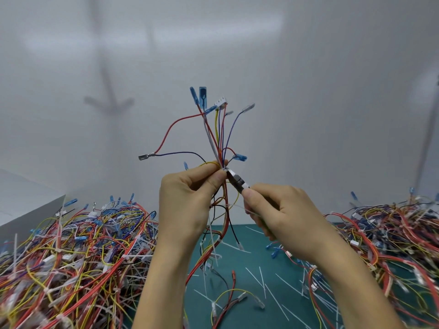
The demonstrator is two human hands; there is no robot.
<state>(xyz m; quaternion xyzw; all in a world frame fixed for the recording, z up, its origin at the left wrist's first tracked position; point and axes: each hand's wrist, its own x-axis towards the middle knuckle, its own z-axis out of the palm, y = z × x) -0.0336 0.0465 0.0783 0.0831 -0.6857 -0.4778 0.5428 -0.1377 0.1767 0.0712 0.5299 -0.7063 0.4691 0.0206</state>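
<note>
— What was being worked on, and where was it?

— A wire harness (219,138), held upright in the air above the green worktop (240,262), in front of a pale wall (308,91); its red, yellow, blue and white leads fanned upward to blue terminals (202,93) and a white connector (221,102), and its lower leads trailed down to the worktop.

— And the hands?

— The left hand (187,200) pinched the bundle between thumb and fingertips where the leads met; the right hand (282,214) was curled round the handles of small cutters (236,180), whose nose touched the bundle just beside the left thumb, at a white cable tie (224,169); whether the blades were closed could not be told.

— What lay around them?

— Cut tie ends (275,298) were scattered over the worktop below the hands; a tangled pile of harnesses (78,252) lay to the left and a second pile (392,236) to the right, well apart from each other; a white box (26,205) stood behind the left pile.
</note>
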